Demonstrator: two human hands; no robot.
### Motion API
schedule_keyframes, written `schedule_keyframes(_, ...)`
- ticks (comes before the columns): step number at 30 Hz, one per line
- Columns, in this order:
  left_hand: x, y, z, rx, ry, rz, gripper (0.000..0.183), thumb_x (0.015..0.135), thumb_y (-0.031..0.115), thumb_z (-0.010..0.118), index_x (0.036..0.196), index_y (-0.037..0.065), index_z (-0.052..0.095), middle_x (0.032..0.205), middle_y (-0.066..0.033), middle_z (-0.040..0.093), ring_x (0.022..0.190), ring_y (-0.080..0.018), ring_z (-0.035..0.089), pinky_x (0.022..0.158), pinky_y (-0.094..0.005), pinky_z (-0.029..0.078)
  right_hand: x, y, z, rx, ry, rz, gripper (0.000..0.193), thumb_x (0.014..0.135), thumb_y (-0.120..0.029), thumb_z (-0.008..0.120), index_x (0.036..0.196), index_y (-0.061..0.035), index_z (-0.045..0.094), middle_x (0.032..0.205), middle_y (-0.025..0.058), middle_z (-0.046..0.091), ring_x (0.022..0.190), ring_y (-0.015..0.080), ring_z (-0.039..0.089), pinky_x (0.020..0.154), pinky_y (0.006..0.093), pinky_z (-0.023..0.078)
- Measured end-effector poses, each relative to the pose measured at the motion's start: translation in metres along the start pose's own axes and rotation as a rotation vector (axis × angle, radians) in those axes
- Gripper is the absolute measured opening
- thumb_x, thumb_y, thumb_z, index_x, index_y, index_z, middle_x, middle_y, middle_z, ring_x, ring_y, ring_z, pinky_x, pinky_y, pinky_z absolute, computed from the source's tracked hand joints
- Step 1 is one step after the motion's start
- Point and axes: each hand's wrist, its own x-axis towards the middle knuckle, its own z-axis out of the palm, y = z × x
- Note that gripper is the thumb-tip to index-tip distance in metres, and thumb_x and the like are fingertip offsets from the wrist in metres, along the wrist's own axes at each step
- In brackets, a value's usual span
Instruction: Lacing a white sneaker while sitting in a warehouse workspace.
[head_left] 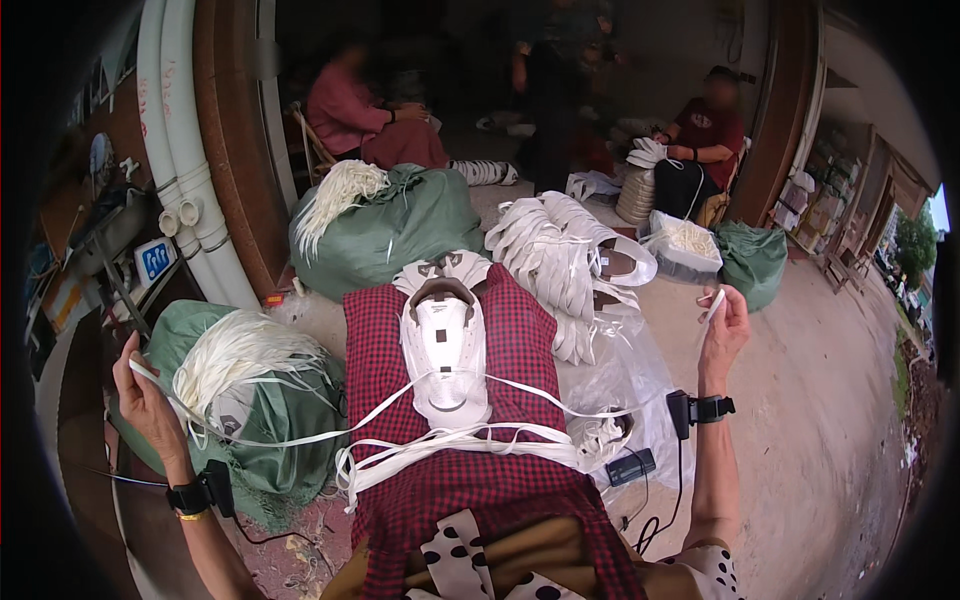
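Observation:
A white shoe point(443, 390) rests on my lap over a red and black checked cloth point(380, 335), its heel opening away from me. One white shoelace point(372, 412) crosses the shoe's front part and runs out to both sides. My left hand point(150, 400), raised at the far left, pinches one lace end. Up on the right, my right hand point(725, 335) grips the other end, with a short white tip showing above the fingers. A bundle of loose white laces point(465, 442) lies across my lap, just nearer than the shoe.
Green sacks point(385, 230) stand left and ahead, topped with white lace bunches point(250, 365). Stacked white shoes point(545, 250) lie ahead right, beside clear plastic sheeting point(610, 370). A tub of laces point(685, 245) stands farther right. Several people sit or stand in the dark doorway.

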Motion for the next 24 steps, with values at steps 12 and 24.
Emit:
schedule_keyframes(12, -0.123, 0.087, 0.19, -0.794, -0.736, -0.555, 0.021, 0.097, 0.007, 0.059, 0.112, -0.001, 0.069, 0.093, -0.0041, 0.062, 0.081, -0.0104, 0.061, 0.073, -0.0236, 0.052, -0.118, -0.003, 0.199, 0.407, -0.816, 0.321, 0.013, 0.089, 0.006, 0.059, 0.1, 0.0042, 0.066, 0.098, 0.0065, 0.063, 0.085, 0.0114, 0.066, 0.08, 0.0243, 0.054)
schedule_keyframes(24, -0.182, 0.079, 0.208, -0.563, -1.003, -0.482, 0.017, 0.091, -0.004, 0.064, 0.105, -0.001, 0.071, 0.096, -0.0022, 0.061, 0.087, -0.0079, 0.061, 0.079, -0.0211, 0.05, -0.147, 0.013, 0.198, 0.013, -1.115, 0.369, 0.01, 0.091, 0.003, 0.06, 0.098, 0.0013, 0.067, 0.083, 0.0053, 0.07, 0.073, 0.0076, 0.065, 0.063, 0.0218, 0.052)
